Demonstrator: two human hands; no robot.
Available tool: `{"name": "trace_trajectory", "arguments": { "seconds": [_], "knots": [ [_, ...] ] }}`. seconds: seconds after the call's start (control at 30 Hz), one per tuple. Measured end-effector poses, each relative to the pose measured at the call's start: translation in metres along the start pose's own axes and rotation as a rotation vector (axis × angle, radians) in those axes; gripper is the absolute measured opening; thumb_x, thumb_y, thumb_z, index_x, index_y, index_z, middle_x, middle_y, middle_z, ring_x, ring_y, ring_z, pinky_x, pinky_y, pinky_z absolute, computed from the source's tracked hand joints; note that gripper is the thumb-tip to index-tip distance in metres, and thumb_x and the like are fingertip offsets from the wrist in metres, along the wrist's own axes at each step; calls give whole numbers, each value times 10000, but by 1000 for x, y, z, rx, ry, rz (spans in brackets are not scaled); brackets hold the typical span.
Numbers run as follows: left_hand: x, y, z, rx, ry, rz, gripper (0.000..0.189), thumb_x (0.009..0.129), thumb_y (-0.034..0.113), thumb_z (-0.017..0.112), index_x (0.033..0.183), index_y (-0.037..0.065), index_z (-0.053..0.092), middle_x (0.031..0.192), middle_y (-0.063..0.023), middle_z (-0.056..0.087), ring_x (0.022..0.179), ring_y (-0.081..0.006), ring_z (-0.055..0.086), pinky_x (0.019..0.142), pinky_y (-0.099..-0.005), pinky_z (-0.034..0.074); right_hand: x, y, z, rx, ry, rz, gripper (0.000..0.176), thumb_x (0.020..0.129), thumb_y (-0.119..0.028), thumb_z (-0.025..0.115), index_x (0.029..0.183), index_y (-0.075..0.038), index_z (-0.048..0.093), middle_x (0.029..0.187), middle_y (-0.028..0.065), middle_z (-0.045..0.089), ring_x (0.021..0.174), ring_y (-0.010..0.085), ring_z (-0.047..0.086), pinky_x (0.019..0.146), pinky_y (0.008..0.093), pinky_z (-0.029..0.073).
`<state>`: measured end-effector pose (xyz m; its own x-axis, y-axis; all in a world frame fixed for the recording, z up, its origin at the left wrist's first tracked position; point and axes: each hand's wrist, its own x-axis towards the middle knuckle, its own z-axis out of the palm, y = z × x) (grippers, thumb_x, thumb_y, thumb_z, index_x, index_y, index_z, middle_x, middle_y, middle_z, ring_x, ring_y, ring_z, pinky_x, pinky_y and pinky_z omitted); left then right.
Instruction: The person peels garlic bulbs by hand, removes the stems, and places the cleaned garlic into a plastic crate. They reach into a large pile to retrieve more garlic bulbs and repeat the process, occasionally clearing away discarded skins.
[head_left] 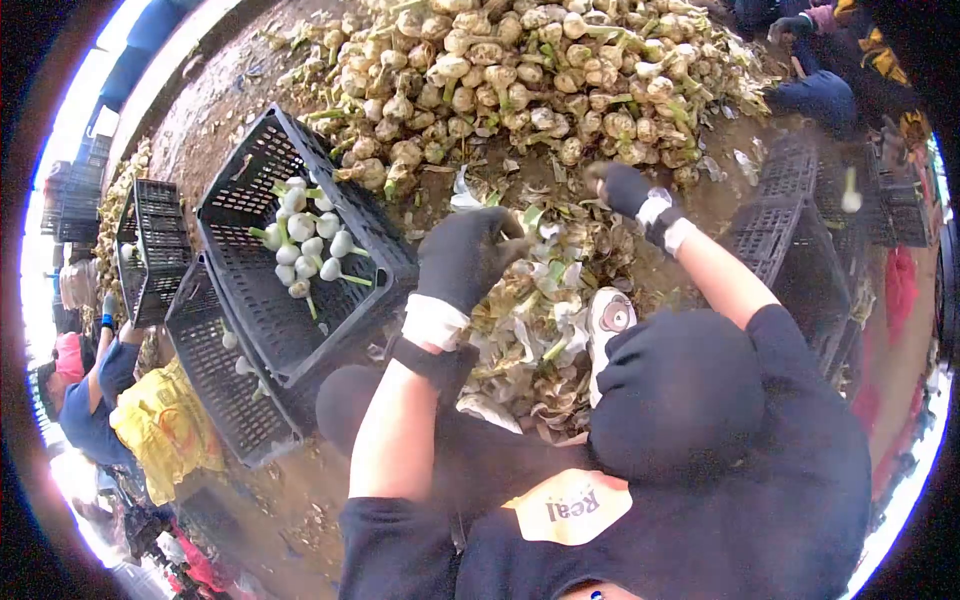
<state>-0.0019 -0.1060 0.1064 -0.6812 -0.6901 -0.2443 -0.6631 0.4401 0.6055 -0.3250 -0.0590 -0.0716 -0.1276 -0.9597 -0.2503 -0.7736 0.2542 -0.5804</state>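
Note:
My left hand, in a dark glove with a white cuff, is over the heap of loose peels; its fingers are curled, and whatever they hold is too small to make out. Up and to the right, my right hand wears a similar glove with fingertips bared near the lower edge of the big pile of untrimmed garlic bulbs. Its fingers are bent together, their contents unclear. Left of my left hand, a black plastic crate holds several clean white bulbs with short green stems.
Under that crate sits another black crate, beside a yellow bag. Dark crates stand at the right. One person is at the far left, and another person's gloved hand shows at the top right.

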Motion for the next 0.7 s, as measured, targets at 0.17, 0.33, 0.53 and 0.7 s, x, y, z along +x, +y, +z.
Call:
{"name": "trace_trajectory", "arguments": {
  "seconds": [0.17,0.33,0.53,0.7],
  "knots": [
    [22,-14,16,-114,183,54,267,853,334,664,1029,134,686,805,-149,698,772,-319,685,682,-392,523,67,-23,21,-375,160,-46,255,833,-231,610,953,-11,661,944,235,670,868,408,648,768,475,520],
    [32,-31,30,-89,266,82,275,871,351,642,1035,132,671,824,-129,705,787,-335,681,693,-420,528,67,-2,36,-762,84,70,212,807,-183,582,902,-22,682,899,212,685,836,362,670,738,474,528],
    [48,-42,40,-135,92,23,392,846,310,685,1185,130,606,982,-166,689,912,-342,665,774,-423,524,37,-13,11,-38,40,75,284,858,-261,662,1044,-50,700,1018,116,713,937,285,678,819,359,514],
    [70,-49,69,-577,259,181,632,713,136,815,1275,94,529,1208,-189,586,1081,-368,590,914,-413,479,2,-110,-18,410,-65,-14,297,868,-252,667,1035,-8,697,1014,104,702,948,172,652,844,304,497]
  ]
}}
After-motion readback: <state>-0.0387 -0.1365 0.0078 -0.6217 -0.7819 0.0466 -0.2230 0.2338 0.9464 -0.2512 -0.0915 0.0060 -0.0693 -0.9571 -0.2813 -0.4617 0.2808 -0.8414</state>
